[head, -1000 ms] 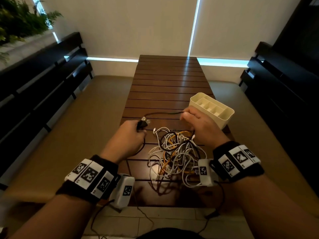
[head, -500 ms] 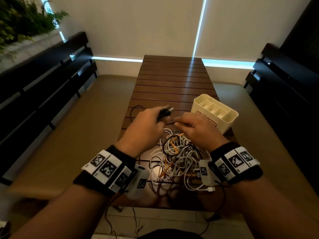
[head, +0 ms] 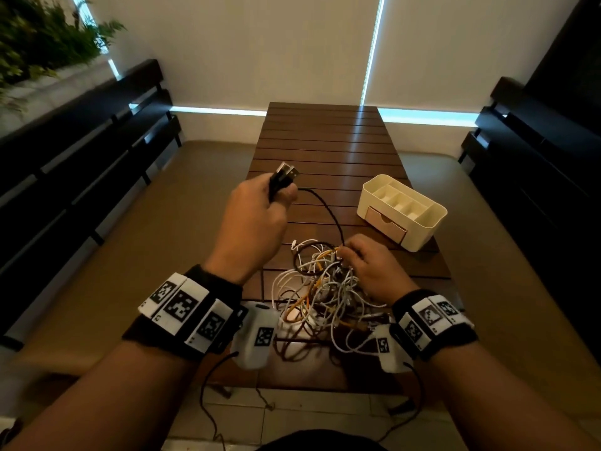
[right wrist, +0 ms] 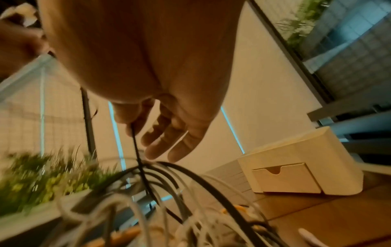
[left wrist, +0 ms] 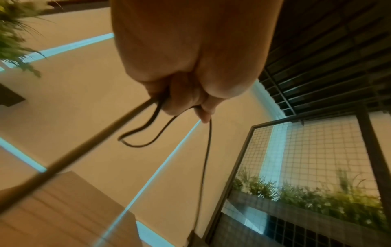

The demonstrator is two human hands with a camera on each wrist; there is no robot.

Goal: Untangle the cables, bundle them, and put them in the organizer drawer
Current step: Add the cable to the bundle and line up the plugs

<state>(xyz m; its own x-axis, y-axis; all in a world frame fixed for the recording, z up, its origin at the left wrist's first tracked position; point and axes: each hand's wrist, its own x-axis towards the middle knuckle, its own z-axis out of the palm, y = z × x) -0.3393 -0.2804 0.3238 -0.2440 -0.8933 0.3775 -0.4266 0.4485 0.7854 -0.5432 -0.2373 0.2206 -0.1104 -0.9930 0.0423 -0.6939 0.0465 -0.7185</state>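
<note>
A tangle of white, orange and brown cables [head: 320, 294] lies on the near part of the slatted wooden table [head: 325, 148]. My left hand [head: 276, 196] is raised above the table and grips the black cable [head: 328, 213] by its USB plugs [head: 286, 174]; folded loops of the black cable [left wrist: 208, 150] hang from the left hand [left wrist: 188, 97]. The cable runs down to my right hand [head: 348, 253], which pinches it at the tangle's far edge. In the right wrist view the right hand [right wrist: 137, 128] holds the black cable [right wrist: 138, 153] between thumb and forefinger. The cream organizer [head: 422, 229] stands right, its drawer [head: 385, 222] closed.
Dark benches [head: 81, 151] run along the left, and dark furniture [head: 536, 157] stands on the right. Brown floor flanks the narrow table. A planter with greenery [head: 39, 43] sits at the upper left. The organizer [right wrist: 296, 148] stands close by the right hand.
My left hand has lifted away to the left with the plugs. My right hand has dropped from beside it down to the tangle, so a longer stretch of black cable now spans between them.
</note>
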